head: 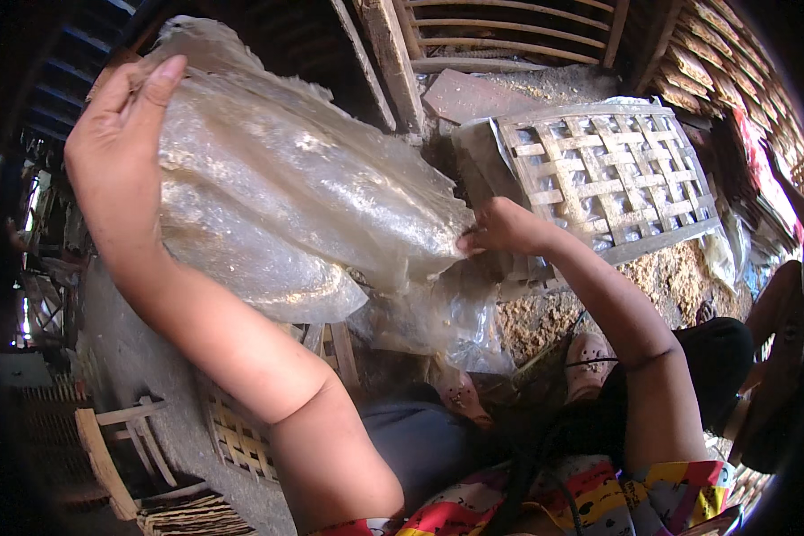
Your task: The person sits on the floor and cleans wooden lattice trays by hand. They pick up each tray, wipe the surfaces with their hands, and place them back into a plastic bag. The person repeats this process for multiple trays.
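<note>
A large, wrinkled sheet of translucent plastic (308, 181) stretches between my two hands, dusted with pale crumbs. My left hand (124, 100) is raised at the upper left and pinches one edge of it between thumb and fingers. Near the middle of the view, my right hand (502, 228) grips the opposite end. Just beyond the right hand stands a woven bamboo lattice tray (610, 174) in a wooden frame, with plastic showing through its gaps. More clear plastic (469, 335) hangs crumpled below the sheet, above my feet.
Pale crumbs or shavings (670, 281) cover the ground at the right. A wooden post (392, 67) and a slatted wooden rack (509, 30) stand at the back. Lower left are a small wooden frame (107, 455), a stack of thin sheets (194, 516) and another woven lattice (241, 435).
</note>
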Demonstrator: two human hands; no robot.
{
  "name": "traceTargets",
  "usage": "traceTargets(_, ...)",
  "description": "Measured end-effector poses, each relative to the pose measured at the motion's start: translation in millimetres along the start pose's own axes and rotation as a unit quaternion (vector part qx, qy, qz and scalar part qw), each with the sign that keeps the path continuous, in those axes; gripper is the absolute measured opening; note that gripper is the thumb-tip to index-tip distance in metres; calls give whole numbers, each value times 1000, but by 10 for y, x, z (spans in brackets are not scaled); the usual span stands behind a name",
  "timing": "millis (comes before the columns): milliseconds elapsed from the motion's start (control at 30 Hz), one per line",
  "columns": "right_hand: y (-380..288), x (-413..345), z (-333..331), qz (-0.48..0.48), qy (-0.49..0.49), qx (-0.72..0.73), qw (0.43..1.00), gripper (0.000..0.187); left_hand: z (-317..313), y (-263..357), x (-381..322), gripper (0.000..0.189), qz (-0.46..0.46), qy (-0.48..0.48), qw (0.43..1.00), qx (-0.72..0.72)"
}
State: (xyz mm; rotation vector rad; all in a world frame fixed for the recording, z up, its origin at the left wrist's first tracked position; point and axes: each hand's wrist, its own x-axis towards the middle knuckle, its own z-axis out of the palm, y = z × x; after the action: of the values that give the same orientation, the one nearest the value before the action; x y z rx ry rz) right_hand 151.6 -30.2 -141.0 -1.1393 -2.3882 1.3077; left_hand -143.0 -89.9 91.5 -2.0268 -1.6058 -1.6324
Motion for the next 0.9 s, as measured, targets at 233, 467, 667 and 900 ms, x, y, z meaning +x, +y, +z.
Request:
traceTargets(233, -240, 101, 65, -144, -14, 264, 954, 41, -21, 78, -79, 23, -20, 64, 997, 36)
traceTargets(467, 339, 229, 383, -63, -1, 81, 995, 36, -154, -50, -30, 26, -24, 116, 988, 94)
traceTargets(667, 275, 80, 413, -42, 8, 173, 984, 31, -910, -812, -3, 44, -177, 137, 895, 386)
traceTargets(900, -177, 152, 107, -142, 11, 109, 984, 23, 1028, -758, -876, 83, -85, -491, 867, -9)
